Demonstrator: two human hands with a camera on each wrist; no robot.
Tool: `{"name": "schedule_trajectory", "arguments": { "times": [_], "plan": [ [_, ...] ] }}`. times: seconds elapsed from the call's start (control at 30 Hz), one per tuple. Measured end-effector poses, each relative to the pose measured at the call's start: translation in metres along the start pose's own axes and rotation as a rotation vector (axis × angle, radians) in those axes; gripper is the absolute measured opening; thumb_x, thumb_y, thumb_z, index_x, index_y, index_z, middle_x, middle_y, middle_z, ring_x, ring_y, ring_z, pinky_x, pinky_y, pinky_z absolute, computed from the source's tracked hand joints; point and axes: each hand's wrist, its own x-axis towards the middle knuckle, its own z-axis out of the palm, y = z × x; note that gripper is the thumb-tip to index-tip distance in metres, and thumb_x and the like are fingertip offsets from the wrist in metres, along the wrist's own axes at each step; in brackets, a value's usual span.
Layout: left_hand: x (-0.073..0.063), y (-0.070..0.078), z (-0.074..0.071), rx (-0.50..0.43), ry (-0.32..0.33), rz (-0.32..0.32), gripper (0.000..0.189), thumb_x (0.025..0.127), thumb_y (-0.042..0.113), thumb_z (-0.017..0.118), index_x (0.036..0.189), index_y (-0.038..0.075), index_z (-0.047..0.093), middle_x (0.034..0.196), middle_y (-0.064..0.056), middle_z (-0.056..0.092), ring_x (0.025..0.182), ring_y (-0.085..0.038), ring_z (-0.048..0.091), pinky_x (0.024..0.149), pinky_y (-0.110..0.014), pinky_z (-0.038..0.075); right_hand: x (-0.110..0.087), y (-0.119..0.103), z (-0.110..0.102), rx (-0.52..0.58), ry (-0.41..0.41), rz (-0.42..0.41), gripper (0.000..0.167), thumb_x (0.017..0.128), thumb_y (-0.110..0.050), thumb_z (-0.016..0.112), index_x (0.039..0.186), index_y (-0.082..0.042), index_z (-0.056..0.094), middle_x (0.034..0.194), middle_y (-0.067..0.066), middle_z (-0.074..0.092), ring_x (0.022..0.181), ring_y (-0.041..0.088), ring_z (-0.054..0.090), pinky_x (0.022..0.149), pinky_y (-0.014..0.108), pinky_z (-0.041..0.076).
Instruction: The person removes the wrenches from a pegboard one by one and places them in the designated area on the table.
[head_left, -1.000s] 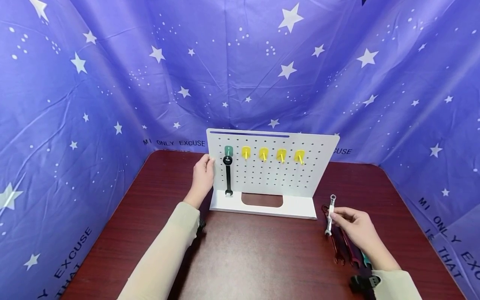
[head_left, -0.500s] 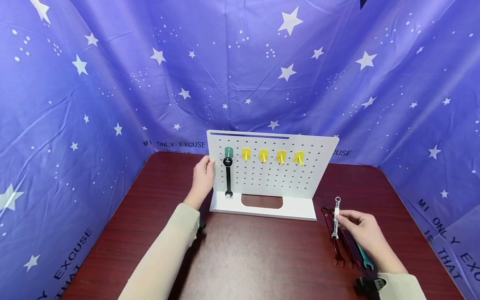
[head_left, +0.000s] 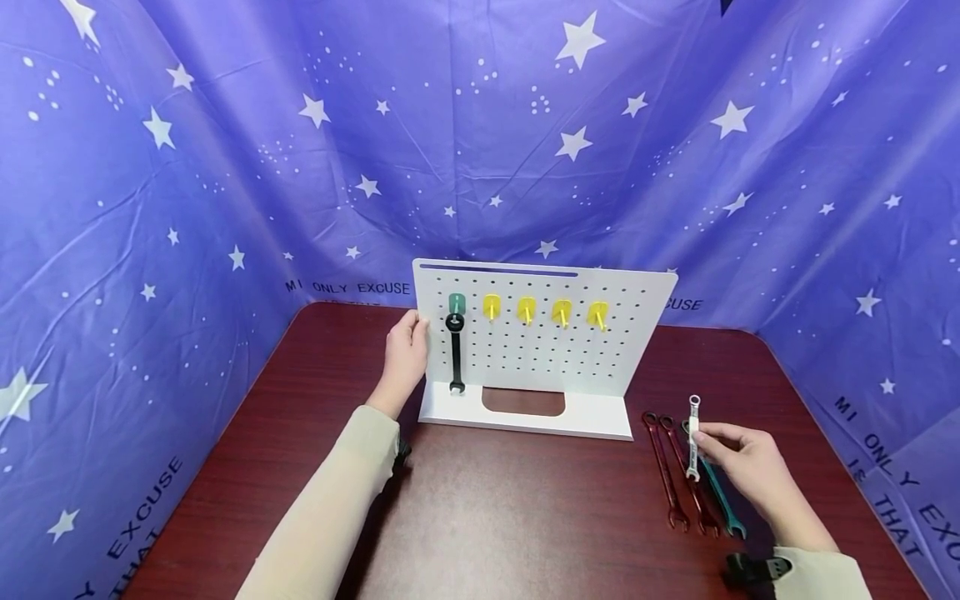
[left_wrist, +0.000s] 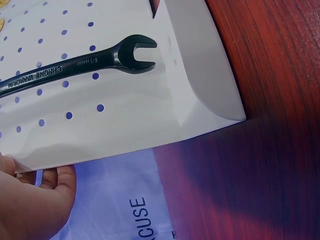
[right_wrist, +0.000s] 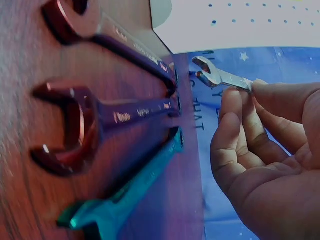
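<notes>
A white pegboard stand [head_left: 540, 354] stands upright on the table. My left hand [head_left: 406, 354] grips its left edge, thumb in front and fingers behind, as the left wrist view shows. From the green hook [head_left: 457, 303] hangs a black combination wrench [head_left: 456, 358], its open end down. My right hand [head_left: 750, 467] pinches a small silver combination wrench [head_left: 693, 450] between thumb and fingers, ring end up, above the other wrenches. Below it lie two red wrenches, a left one [head_left: 663, 471] and a middle one [right_wrist: 125, 112], and a teal wrench [head_left: 726, 500].
Several yellow hooks [head_left: 527, 311] run in a row right of the green one, with nothing hanging on them. The dark red wooden table [head_left: 480, 517] extends around the stand. A blue star-printed curtain [head_left: 480, 150] encloses the back and sides.
My right hand has moved right with the silver wrench, from over the left red wrench to near the teal one. The left hand and pegboard stay in place.
</notes>
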Motion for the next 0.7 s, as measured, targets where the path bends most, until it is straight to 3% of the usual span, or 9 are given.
{"name": "schedule_trajectory", "arguments": {
  "times": [0.3,0.7],
  "plan": [
    [-0.001,0.000,-0.001,-0.004,-0.003,-0.003,0.016,0.106,0.006,0.052,0.095,-0.001,0.061,0.067,-0.007,0.044,0.066,-0.024,0.048,0.062,-0.036,0.040,0.000,0.006,-0.009,0.036,-0.018,0.022,0.034,0.100,-0.009,0.067,0.118,0.019,0.064,0.094,0.015,0.073,0.076,0.007,0.068,0.068,0.022,0.056],
    [-0.001,0.001,0.000,-0.007,-0.003,0.009,0.015,0.105,0.005,0.053,0.094,-0.001,0.061,0.067,-0.007,0.045,0.065,-0.023,0.048,0.061,-0.035,0.041,-0.002,0.015,-0.021,-0.140,-0.032,0.124,0.037,0.100,-0.017,0.067,0.115,0.017,0.066,0.082,0.014,0.072,0.068,0.013,0.064,0.059,0.027,0.052]
  ]
}}
